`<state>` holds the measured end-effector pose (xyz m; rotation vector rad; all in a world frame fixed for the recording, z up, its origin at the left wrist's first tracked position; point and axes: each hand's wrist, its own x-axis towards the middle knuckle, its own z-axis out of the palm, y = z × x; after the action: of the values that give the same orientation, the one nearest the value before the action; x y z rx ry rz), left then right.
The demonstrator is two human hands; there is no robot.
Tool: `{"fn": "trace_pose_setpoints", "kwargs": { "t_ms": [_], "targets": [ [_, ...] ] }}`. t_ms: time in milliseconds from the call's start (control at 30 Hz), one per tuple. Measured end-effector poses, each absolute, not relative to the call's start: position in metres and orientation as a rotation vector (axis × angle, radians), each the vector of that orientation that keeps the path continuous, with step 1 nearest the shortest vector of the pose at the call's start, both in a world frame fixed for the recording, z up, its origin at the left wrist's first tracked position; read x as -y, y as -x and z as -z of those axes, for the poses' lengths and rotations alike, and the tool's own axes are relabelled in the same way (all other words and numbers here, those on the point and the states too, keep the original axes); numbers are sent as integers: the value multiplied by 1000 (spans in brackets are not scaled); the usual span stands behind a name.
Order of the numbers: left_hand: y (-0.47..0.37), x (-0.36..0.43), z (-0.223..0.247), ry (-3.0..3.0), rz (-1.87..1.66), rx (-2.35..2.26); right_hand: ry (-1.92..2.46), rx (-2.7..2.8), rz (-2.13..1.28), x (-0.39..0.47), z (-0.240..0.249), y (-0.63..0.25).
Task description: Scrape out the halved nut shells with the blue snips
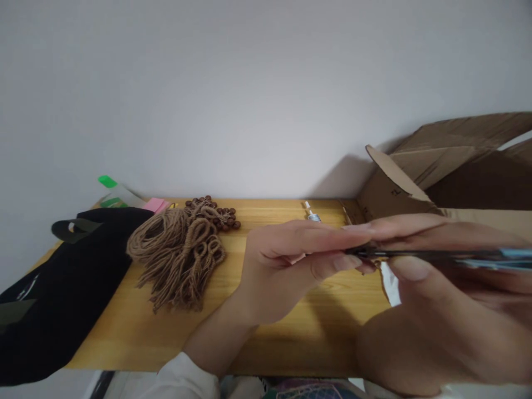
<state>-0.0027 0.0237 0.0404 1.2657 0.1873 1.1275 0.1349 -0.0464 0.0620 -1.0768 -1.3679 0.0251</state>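
My left hand (286,266) is closed in a pinch, thumb and fingers on the left end of a thin dark object (440,255). The object is seen edge-on, with a shiny light-blue part towards the right; its kind cannot be made out. My right hand (453,299) grips the same object, thumb below and fingers along the upper side. Both hands are held up above the wooden table (145,343), on its right half. Just under the fingertips, a small brown piece and a white scrap (390,284) show partly, mostly hidden by the hands.
An open cardboard box (399,172) stands at the right against the wall. Behind my hands lies a small white-tipped bottle (312,215). Brown cord (178,255), brown beads (226,219), pink paper (155,205) and a black bag (70,282) lie on the left.
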Motion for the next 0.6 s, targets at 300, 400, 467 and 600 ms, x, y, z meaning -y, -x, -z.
{"fn": "trace_pose_setpoints", "kwargs": {
  "t_ms": [300,400,467,600],
  "targets": [
    [-1,-22,-32,-1161,-1142,-181,1150,1263,59,51,-54,-130],
    [0,-23,-30,-1170,-1151,-163,1097,1290,63,52,-47,-141],
    [0,-23,-29,-1167,-1140,-145,1087,1291,59,53,-44,-146],
    [0,-23,-30,-1169,-1136,-137,1088,1297,50,54,-43,-145]
  ]
}}
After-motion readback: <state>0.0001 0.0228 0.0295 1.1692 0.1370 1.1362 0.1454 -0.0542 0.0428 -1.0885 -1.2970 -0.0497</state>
